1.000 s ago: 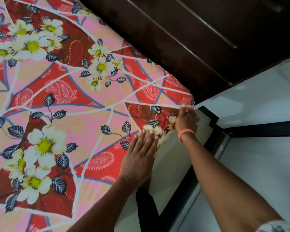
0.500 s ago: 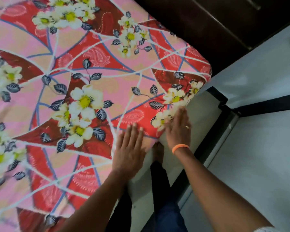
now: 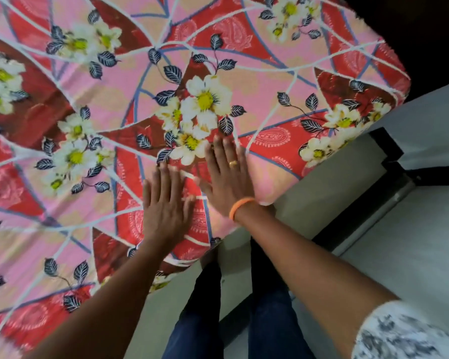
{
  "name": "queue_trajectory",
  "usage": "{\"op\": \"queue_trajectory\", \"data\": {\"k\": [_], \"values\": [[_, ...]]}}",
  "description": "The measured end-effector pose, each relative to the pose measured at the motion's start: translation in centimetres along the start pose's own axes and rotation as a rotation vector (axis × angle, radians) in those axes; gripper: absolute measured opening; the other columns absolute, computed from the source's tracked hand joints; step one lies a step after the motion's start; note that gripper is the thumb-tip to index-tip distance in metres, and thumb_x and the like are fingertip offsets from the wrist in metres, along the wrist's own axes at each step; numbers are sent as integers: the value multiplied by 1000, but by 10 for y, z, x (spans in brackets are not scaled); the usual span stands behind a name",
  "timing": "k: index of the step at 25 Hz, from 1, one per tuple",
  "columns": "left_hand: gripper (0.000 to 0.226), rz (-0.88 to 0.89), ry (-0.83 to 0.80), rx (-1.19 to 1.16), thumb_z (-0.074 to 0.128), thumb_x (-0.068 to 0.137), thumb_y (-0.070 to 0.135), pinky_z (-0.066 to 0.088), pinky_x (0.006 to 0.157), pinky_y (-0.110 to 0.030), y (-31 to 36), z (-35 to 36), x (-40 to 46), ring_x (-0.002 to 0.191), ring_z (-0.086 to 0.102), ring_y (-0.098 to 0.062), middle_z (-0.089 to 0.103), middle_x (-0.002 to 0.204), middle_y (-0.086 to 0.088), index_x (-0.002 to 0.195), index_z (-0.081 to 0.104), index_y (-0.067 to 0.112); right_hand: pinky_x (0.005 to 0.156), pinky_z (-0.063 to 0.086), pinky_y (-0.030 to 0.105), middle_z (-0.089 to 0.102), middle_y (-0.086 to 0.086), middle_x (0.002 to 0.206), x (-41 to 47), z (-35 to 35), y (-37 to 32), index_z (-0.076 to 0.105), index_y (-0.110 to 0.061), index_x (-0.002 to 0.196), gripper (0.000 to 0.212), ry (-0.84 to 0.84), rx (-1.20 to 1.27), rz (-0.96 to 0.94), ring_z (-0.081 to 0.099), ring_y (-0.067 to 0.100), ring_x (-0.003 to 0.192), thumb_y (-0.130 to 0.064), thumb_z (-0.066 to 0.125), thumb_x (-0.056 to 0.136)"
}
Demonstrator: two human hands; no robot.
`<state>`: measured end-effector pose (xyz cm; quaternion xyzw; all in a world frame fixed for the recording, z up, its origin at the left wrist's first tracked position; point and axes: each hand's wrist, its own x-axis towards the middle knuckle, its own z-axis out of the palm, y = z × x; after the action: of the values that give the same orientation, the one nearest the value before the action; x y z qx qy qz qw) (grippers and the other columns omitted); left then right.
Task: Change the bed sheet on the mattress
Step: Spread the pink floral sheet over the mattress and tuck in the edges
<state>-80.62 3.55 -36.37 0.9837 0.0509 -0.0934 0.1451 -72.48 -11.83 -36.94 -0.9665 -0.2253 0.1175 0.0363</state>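
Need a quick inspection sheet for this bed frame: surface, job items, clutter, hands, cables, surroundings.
Surface: mattress, covered on top; a pale side shows below the sheet edge near the person.
Job's things: floral bed sheet, pink and red with white flowers, spread flat over the top and wrapped over the far right corner.
Clutter: nothing seen.
Hands: left hand and right hand both flat, fingers straight, pressing on the sheet near the edge; ring and orange wristband on the right.
Cables: nothing seen.
Surroundings: dark bed frame at the right; pale floor; dark wood furniture beyond the bed; the person's legs beside the mattress.
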Motion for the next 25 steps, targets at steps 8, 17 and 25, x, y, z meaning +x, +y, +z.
{"op": "queue_trajectory", "data": {"k": [8,17,25], "values": [[43,236,-52,-169,44,92,23,46,92,-52,-5,-6,-101,115,56,-35,59,130,-17,125,61,2,98,47,50,66,20,120,-73,-2,-19,68,-2,110,27,50,255,-586,60,36,113,-16,52,94],[76,306,-181,76,36,99,49,13,119,-58,13,1,-58,149,1,-41,3,161,-25,155,13,3,121,12,52,3,11,164,-94,13,27,8,-13,157,69,-38,51,203,1,29,152,-52,19,101],[45,816,-353,11,44,96,21,38,112,-44,22,3,-99,128,50,-33,39,151,-17,139,50,8,114,28,53,31,22,154,-104,-14,8,44,-4,141,54,66,390,907,27,39,143,-16,42,88]]}}
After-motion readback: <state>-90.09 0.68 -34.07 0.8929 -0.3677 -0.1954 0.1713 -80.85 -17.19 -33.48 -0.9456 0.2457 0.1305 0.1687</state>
